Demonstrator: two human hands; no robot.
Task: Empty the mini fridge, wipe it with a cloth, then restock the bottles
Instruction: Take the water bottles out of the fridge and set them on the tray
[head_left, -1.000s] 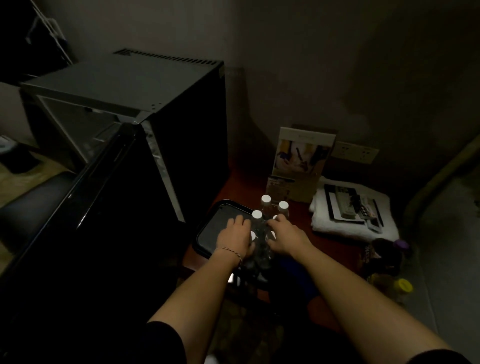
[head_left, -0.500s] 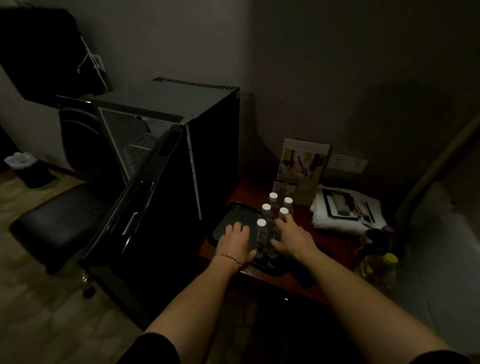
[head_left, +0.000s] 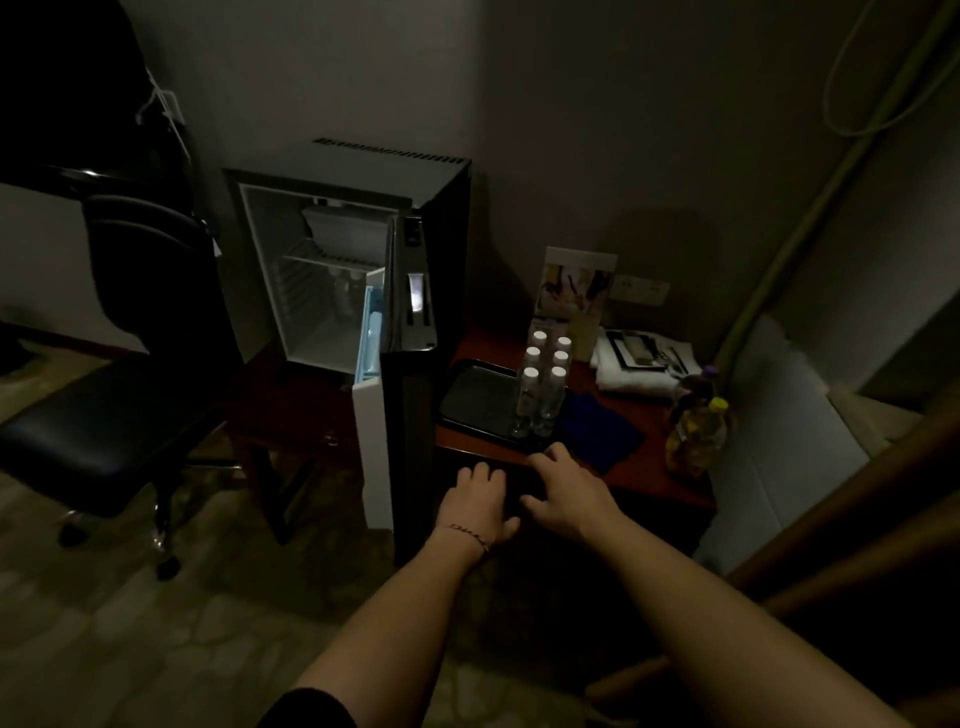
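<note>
A black office chair (head_left: 111, 364) stands left; a folded white towel (head_left: 641, 366), leaflet (head_left: 574, 288), wall socket (head_left: 640, 291) and yellow-capped bottle (head_left: 698, 434) crowd the red-brown table (head_left: 670, 486).

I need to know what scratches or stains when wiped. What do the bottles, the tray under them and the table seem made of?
The bottles look like clear plastic with white caps. The tray looks like black matte plastic, though the dim light leaves it open. The table looks like reddish-brown polished wood or veneer.
</note>
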